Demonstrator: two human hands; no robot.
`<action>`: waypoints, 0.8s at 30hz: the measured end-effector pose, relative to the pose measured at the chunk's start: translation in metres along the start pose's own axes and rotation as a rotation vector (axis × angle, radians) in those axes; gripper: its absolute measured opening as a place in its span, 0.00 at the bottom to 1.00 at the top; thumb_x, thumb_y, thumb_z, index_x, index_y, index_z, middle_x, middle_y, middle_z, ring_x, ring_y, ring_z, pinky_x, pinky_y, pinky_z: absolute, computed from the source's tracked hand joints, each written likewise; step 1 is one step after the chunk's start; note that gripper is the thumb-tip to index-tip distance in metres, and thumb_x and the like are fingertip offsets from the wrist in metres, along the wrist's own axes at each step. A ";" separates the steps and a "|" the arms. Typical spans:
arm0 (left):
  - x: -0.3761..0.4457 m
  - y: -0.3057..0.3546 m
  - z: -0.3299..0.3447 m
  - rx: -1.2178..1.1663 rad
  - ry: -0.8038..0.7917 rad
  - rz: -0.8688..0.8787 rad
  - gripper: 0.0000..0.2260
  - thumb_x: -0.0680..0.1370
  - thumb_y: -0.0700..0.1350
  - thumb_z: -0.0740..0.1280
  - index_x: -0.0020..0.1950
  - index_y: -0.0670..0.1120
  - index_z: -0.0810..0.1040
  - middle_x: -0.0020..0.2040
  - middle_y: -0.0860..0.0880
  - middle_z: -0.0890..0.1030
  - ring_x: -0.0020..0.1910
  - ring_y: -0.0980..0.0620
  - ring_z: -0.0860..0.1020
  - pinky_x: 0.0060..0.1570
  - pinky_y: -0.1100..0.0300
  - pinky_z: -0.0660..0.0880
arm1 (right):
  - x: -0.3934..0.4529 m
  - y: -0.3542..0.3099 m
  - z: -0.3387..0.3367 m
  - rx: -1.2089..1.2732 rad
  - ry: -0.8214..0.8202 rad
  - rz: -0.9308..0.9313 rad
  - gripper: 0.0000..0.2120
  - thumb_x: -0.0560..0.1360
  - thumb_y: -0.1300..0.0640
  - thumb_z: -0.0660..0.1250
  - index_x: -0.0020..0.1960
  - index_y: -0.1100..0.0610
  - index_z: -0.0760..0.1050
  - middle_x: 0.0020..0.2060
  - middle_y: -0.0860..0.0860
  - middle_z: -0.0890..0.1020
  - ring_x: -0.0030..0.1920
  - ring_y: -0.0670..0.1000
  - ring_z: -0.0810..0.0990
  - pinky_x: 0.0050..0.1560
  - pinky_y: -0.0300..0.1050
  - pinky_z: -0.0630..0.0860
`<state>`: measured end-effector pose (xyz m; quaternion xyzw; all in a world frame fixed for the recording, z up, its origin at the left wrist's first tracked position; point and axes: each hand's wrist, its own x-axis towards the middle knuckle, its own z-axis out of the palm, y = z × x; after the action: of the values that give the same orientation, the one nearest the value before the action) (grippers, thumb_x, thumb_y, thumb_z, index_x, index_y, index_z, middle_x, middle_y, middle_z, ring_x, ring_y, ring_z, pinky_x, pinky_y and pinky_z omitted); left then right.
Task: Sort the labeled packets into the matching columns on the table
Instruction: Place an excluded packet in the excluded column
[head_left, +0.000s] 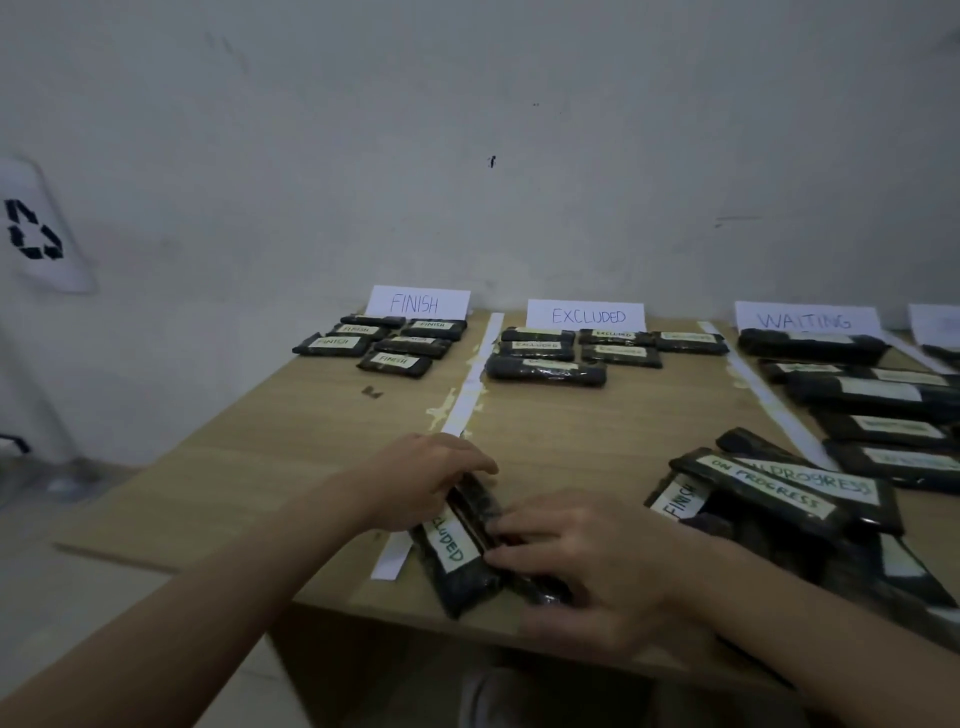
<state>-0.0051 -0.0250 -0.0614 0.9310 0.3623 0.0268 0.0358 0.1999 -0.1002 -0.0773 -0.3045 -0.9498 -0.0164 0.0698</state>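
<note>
A dark packet labelled EXCLUDED (451, 551) lies near the table's front edge, across the white paper strip. My left hand (431, 475) grips its far end with curled fingers. My right hand (587, 551) holds a second dark packet (535, 584) pressed against the first; its label is hidden. An unsorted pile (769, 499) at the right shows ON PROGRESS and FINISH labels. At the back stand the FINISH sign (415, 302), the EXCLUDED sign (587, 315) and the WAITING sign (805, 320), each with several packets in front.
White paper strips (470, 384) divide the wooden table (322, 441) into columns. A fourth sign (935, 323) is cut off at the right edge. A white wall rises behind the table. A bin with a recycling mark (36, 228) stands at the left.
</note>
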 end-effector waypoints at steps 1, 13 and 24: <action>0.000 0.000 0.002 -0.010 -0.009 0.006 0.21 0.76 0.34 0.56 0.67 0.50 0.70 0.67 0.52 0.73 0.67 0.54 0.68 0.66 0.56 0.65 | -0.003 0.001 0.001 0.001 -0.038 0.007 0.27 0.73 0.40 0.60 0.67 0.53 0.69 0.68 0.53 0.70 0.67 0.54 0.70 0.65 0.53 0.69; 0.027 0.018 0.003 -0.523 0.288 -0.094 0.13 0.80 0.42 0.57 0.63 0.48 0.74 0.57 0.53 0.77 0.55 0.57 0.73 0.52 0.71 0.67 | -0.014 0.040 -0.023 0.618 0.809 0.625 0.12 0.75 0.62 0.64 0.55 0.48 0.76 0.44 0.49 0.83 0.42 0.55 0.82 0.40 0.50 0.81; 0.049 0.029 -0.022 -1.235 0.554 -0.122 0.09 0.77 0.38 0.63 0.54 0.42 0.79 0.53 0.43 0.79 0.49 0.53 0.78 0.45 0.59 0.80 | -0.030 0.069 -0.049 1.280 1.203 0.723 0.07 0.78 0.64 0.59 0.52 0.59 0.74 0.45 0.56 0.83 0.47 0.54 0.82 0.47 0.50 0.81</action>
<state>0.0486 -0.0122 -0.0360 0.6764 0.3282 0.4644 0.4681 0.2705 -0.0652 -0.0341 -0.4246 -0.4313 0.3760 0.7017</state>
